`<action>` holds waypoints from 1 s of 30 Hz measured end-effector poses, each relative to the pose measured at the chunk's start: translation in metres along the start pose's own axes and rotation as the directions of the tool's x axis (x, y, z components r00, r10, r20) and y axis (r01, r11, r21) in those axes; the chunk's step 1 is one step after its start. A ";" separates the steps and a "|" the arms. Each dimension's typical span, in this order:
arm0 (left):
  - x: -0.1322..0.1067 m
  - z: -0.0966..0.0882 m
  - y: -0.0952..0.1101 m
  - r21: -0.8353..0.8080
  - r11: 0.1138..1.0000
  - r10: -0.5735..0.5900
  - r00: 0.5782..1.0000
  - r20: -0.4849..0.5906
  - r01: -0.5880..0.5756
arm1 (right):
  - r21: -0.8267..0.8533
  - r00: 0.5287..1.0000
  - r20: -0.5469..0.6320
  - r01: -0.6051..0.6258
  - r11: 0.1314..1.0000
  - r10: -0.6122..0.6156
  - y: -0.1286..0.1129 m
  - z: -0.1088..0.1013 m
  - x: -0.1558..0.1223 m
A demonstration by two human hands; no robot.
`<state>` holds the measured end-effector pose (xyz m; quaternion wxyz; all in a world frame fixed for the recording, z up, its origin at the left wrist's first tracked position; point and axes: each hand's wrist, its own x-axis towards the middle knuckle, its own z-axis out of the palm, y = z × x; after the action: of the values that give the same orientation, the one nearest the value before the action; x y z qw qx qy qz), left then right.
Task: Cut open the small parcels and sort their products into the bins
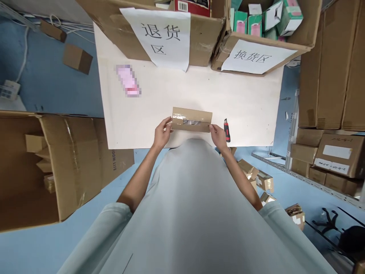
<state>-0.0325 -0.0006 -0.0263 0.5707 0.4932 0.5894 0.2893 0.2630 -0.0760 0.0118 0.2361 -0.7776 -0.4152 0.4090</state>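
In front of my body, near the table's front edge, a small brown cardboard box (185,114) is held between my hands. Clear tape shines on its top, and a gap along the side shows something pale inside that I cannot make out. My left hand (162,133) pinches the box's left end. At the right end, the fingers of my right hand (218,136) close on the lower corner. A red and black utility knife (227,131) lies on the white table (245,102), just right of my right hand.
Two large cartons with paper signs, a left carton (203,42) and a right carton (219,57) holding several green boxes (240,23), stand along the table's back. A blurred pink item (128,80) lies at left. An open carton (82,152) stands left; stacked boxes (333,156) are at right.
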 end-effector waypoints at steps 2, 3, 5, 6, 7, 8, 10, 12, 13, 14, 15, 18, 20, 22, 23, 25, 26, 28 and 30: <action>-0.006 0.001 0.005 -0.040 0.999 0.000 1.000 0.007 0.000 | 0.011 0.999 -0.045 -0.011 1.000 0.011 0.003 0.000 0.003; -0.009 0.001 0.007 -0.055 0.998 0.001 1.000 0.012 0.000 | 0.031 0.998 -0.068 -0.011 0.999 0.013 0.005 -0.001 0.006; -0.013 0.001 0.011 -0.084 0.996 -0.009 1.000 0.008 0.010 | 0.061 0.995 -0.102 0.020 0.998 -0.013 0.009 -0.006 0.016; -0.014 0.001 0.011 -0.091 0.996 -0.022 1.000 0.000 0.022 | 0.057 0.994 -0.099 0.052 0.997 -0.046 0.010 -0.008 0.022; -0.014 0.002 0.010 -0.088 0.995 -0.040 0.999 -0.010 0.039 | 0.031 0.993 -0.075 0.094 0.995 -0.092 0.011 -0.011 0.028; -0.014 0.003 0.009 -0.075 0.995 -0.062 0.998 -0.019 0.060 | -0.018 0.989 -0.029 0.143 0.990 -0.144 0.010 -0.014 0.035; -0.012 0.004 0.004 -0.040 0.993 -0.110 0.994 -0.030 0.109 | -0.160 0.965 0.099 0.255 0.954 -0.242 0.008 -0.018 0.047; -0.010 0.005 0.000 -0.036 0.988 -0.148 0.988 -0.034 0.147 | -0.304 0.922 0.232 0.373 0.877 -0.311 0.004 -0.021 0.056; -0.010 0.005 -0.002 -0.057 0.986 -0.159 0.987 -0.033 0.157 | -0.357 0.899 0.284 0.422 0.834 -0.333 0.001 -0.022 0.059; -0.010 0.005 -0.004 -0.085 0.984 -0.161 0.986 -0.030 0.158 | -0.397 0.880 0.323 0.459 0.795 -0.347 -0.001 -0.023 0.062; -0.010 0.004 -0.006 -0.115 0.981 -0.156 0.988 -0.020 0.153 | -0.427 0.867 0.350 0.485 0.763 -0.355 -0.003 -0.025 0.064; -0.010 0.000 -0.011 -0.188 0.974 -0.122 0.992 0.040 0.127 | -0.481 0.858 0.374 0.505 0.717 -0.353 -0.009 -0.031 0.075; -0.011 -0.002 -0.014 -0.228 0.965 -0.115 0.991 0.067 0.127 | -0.486 0.868 0.362 0.488 0.725 -0.341 -0.012 -0.033 0.087; -0.011 -0.002 -0.016 -0.280 0.950 -0.126 0.990 0.059 0.138 | -0.477 0.884 0.335 0.458 0.750 -0.327 -0.015 -0.033 0.101; -0.010 -0.001 -0.017 -0.307 0.941 -0.135 0.990 0.047 0.143 | -0.468 0.892 0.319 0.443 0.765 -0.322 -0.016 -0.033 0.107; -0.011 0.001 -0.019 -0.361 0.920 -0.154 0.988 0.025 0.153 | -0.434 0.905 0.285 0.417 0.799 -0.318 -0.017 -0.030 0.118; -0.011 0.002 -0.019 -0.380 0.911 -0.163 0.986 0.017 0.157 | -0.410 0.909 0.270 0.406 0.817 -0.316 -0.018 -0.029 0.121; -0.011 0.004 -0.020 -0.390 0.906 -0.175 0.985 0.008 0.164 | -0.354 0.916 0.251 0.388 0.851 -0.314 -0.017 -0.028 0.124; -0.011 0.004 -0.018 -0.349 0.924 -0.170 0.985 -0.005 0.158 | -0.283 0.915 0.253 0.380 0.881 -0.314 -0.015 -0.028 0.122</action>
<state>-0.0349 -0.0177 -0.0393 0.6605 0.3285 0.5781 0.3485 0.3188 0.0334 -0.0153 0.1310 -0.6735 -0.6315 0.3611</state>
